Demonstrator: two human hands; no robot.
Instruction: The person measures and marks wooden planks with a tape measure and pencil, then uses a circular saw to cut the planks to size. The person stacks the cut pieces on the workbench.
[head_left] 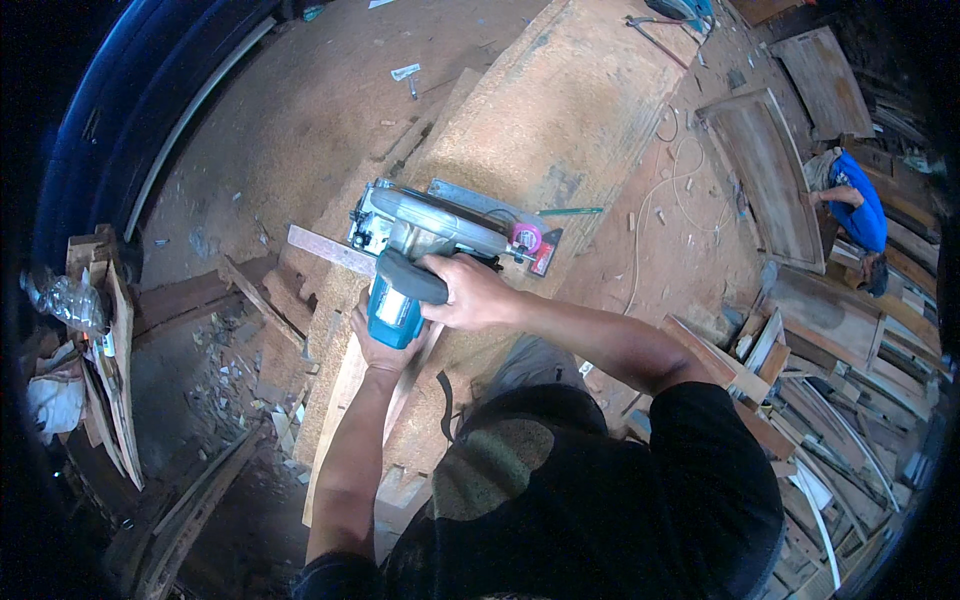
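A teal and grey circular saw (pixel 415 240) stands over the long workbench in the middle. My right hand (pixel 470 291) is closed around its black rear handle. My left hand (pixel 375 338) is low on the left side of the saw, over a pale wooden board (pixel 340 415). The saw's body hides most of its fingers, so its grip does not show. From the saw's left side sticks out a thin flat strip (pixel 328 248). By its right end lie a pink ring-shaped thing (pixel 526 237), a red-and-white piece (pixel 543 260) and a green pencil (pixel 572 211).
Sawdust covers the workbench (pixel 540 95), where a hand saw (pixel 656 38) lies at the far end. A pale cord (pixel 640 235) trails over the floor. At right, a person in blue (pixel 860 205) bends by a wooden panel (pixel 765 175). Wood scraps (pixel 790 380) pile up nearby.
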